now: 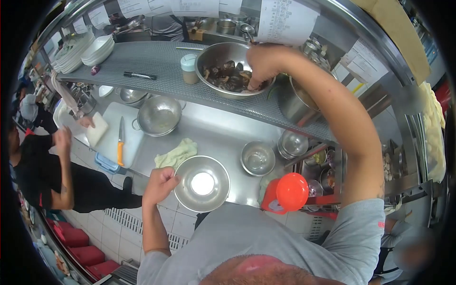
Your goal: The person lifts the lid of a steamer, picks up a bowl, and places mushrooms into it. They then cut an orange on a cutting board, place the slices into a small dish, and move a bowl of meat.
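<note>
Right hand point(262, 64) reaches into the mussel bowl point(214, 53) on the shelf point(152, 59), fingers closed among the mussels point(228, 76). Left hand point(160, 184) pinches the empty bowl point(202, 183) rim below. Shells likely hard, wet, slippery; scoop loosely.

The left hand point(160, 184) sits low at about eight o'clock, fingers curled into a closed grip, forearm bare and bent back toward the body; the right hand point(262, 64) reaches far up toward twelve o'clock, arm extended, fingers bunched downward.
</note>
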`<state>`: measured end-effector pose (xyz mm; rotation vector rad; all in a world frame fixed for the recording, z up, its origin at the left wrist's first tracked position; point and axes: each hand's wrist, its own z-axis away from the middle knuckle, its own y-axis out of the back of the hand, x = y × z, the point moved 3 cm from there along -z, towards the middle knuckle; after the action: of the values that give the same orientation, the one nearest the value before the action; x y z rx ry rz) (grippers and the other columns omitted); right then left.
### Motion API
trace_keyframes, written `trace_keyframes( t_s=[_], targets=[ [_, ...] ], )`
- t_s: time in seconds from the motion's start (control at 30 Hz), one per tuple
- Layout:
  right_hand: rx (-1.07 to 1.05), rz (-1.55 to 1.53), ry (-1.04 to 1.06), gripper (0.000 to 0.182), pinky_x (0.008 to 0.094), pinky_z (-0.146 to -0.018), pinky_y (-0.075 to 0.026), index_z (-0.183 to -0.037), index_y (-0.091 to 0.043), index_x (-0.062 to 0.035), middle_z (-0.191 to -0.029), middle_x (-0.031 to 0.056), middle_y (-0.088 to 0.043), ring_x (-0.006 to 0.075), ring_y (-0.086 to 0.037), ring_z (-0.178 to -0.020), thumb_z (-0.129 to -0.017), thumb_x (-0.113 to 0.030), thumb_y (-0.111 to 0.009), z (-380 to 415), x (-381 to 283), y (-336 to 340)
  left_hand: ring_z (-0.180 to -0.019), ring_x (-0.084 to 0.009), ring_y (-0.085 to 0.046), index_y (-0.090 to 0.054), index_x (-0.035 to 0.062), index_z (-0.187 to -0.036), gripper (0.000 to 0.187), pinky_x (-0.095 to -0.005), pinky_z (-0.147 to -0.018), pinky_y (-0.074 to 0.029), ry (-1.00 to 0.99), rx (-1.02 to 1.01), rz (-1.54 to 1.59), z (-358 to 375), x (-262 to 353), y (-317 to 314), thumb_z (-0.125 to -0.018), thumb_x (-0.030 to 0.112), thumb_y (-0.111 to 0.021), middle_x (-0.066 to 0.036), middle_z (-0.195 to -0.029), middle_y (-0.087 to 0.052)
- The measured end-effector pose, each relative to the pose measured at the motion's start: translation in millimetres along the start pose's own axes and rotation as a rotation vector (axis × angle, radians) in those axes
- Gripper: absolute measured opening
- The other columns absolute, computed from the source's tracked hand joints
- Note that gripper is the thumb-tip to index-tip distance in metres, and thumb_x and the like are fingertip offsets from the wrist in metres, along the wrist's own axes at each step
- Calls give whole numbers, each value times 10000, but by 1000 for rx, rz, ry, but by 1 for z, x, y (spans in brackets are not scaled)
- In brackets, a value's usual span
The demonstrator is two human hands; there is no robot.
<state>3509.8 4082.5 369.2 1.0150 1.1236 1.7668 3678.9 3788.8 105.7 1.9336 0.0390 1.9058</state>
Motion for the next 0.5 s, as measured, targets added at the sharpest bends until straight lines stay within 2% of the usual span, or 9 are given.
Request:
trace_keyframes(
  t_s=[0.13,0.2,0.3,0.37,0.5],
  targets=[
    [-66,-48,-20,355,396,-658,-542,-886,-732,38,-818,169,-726,271,-712,-757,-680,-230,-843,-11,4,-4,-597,-33,-352,-447,50,-649,325,-262,-500,-290,-50,-27,87,-26,10,2,-883,109,-664,78,-604,-397],
    [-128,-117,-54,330,403,-635,-537,-879,-734,35,-807,172,-723,269,-710,-742,-667,-199,-832,-18,7,-11,-598,-34,-349,-459,48,-660,318,-261,-504,-294,-90,-51,-7,-39,21,7,-886,124,-669,74,-612,-403],
    [-94,-197,-57,312,403,-622,-534,-850,-733,50,-794,187,-718,281,-708,-734,-636,-163,-811,-22,9,-17,-596,-50,-355,-471,32,-667,313,-278,-507,-311,-149,-77,-75,-56,45,12,-876,144,-675,45,-600,-406],
    [-71,-137,-42,293,400,-621,-531,-817,-724,59,-787,200,-711,297,-702,-724,-619,-144,-795,-26,8,-18,-594,-77,-376,-482,6,-675,320,-312,-513,-349,-209,-93,-112,-68,59,15,-861,172,-681,-9,-580,-409],
    [-28,28,-72,273,398,-625,-527,-765,-705,70,-790,211,-702,325,-686,-710,-596,-129,-783,-21,1,-14,-580,-55,-345,-467,27,-649,336,-280,-494,-305,-297,-85,-143,-84,84,20,-873,160,-679,42,-575,-389]
  ],
)
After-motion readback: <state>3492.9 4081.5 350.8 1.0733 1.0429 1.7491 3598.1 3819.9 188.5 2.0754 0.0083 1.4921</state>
